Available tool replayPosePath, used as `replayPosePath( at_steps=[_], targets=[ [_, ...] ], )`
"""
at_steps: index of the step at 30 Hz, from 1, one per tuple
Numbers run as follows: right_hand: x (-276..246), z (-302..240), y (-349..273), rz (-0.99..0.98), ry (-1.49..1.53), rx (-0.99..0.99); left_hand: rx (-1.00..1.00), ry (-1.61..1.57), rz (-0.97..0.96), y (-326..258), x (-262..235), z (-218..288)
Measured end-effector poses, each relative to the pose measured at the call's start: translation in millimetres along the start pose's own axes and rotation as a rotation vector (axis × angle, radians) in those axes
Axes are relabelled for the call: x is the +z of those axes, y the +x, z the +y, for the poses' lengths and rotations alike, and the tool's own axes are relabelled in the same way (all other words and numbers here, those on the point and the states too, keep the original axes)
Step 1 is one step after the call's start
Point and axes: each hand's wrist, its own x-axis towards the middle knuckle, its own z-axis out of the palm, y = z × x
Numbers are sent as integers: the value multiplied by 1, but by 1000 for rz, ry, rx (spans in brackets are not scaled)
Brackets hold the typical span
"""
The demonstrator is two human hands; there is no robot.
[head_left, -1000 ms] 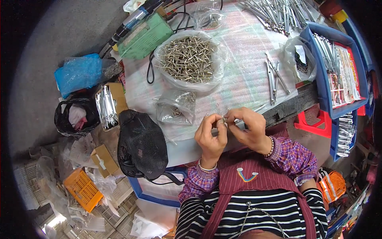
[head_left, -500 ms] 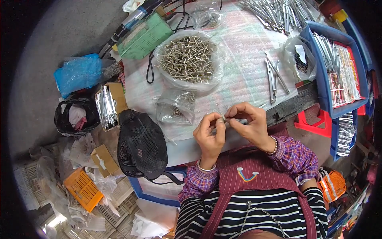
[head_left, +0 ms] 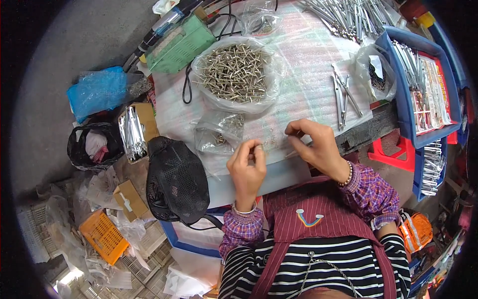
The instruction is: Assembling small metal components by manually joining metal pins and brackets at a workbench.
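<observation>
Bag [head_left: 205, 138] nr L hand [head_left: 247, 168], R hand [head_left: 321, 149] to rt; can't tell if either grip's clamped.

grip in left hand [head_left: 247, 172] unclear, silver bars [head_left: 352, 22] cropped

Grey floor [head_left: 74, 45], table [head_left: 366, 135] under pale sheeting [head_left: 306, 70], red plastic stool [head_left: 393, 161], bright light patch [head_left: 69, 276]

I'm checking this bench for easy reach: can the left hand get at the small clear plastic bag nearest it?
Probably yes: the left hand is close beside the small clear plastic bag, with nothing visible between them, though whether the hand's curled fingers hold something I can't tell.
</observation>
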Motion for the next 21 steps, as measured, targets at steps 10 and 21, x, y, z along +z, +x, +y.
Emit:
replayPosePath(
  at_steps=[10,21],
  targets=[
    [-2,8,5,-51,-291,-133,211,206,-63,2,-7,-15],
    [-11,7,2,-61,-339,-102,51,73,-75,-1,-16,-4]
  ],
)
